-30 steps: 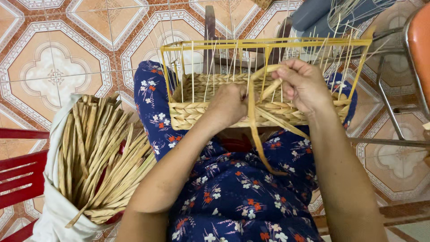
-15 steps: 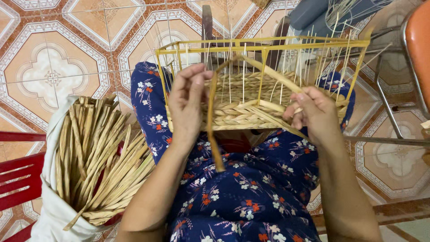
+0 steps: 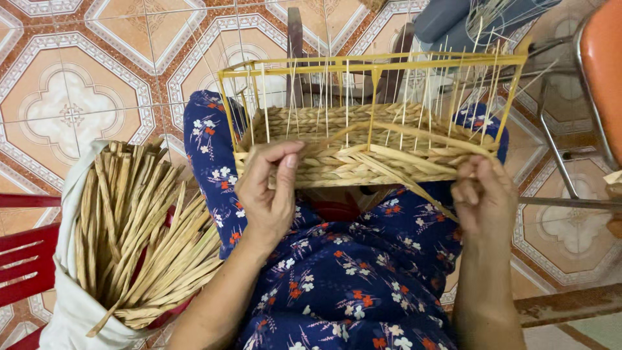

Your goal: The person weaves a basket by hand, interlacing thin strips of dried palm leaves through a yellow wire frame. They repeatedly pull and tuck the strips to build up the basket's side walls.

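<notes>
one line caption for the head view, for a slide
Two bare hands, left hand and right hand, weave flat straw strands into a half-woven basket on a yellow wire frame.

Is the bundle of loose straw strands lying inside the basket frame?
No, the straw bundle sits in a white bag beside the basket.

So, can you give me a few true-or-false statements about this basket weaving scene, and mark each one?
1. The half-woven basket rests on the person's lap. True.
2. The right hand pinches a flat straw strand. True.
3. The left hand reaches into the bundle of dried strands. False: it grips the basket's near woven edge.
4. The basket's yellow frame is woven to the top. False: only the lower part is woven; thin uprights stand bare.
5. The bundle lies on the person's left. True.
</notes>
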